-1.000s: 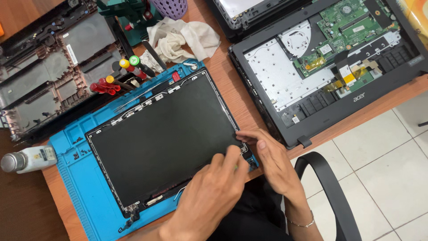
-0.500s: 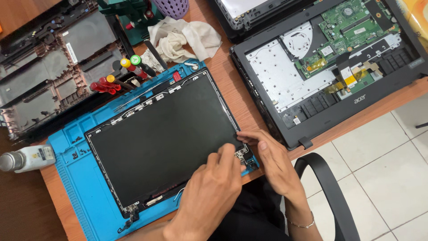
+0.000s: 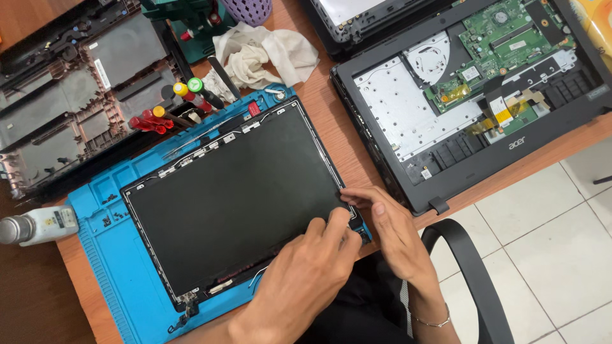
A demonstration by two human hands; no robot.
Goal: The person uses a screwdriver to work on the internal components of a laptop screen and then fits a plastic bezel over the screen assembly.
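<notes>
We press left hand (image 3: 306, 277) fingers flat on laptop screen panel (image 3: 236, 204), centre frame on blue mat (image 3: 108, 255). Right hand (image 3: 389, 232) fingertips pinch panel's lower-right corner.

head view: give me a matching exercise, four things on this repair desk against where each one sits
Things:
1 laptop screen panel
2 white cloth
3 opened laptop base
4 small bottle

Places:
A desk's left edge
B on the blue mat
C right of the mat
D beyond the mat's far edge

Pairs: 1-B, 2-D, 3-C, 4-A
</notes>
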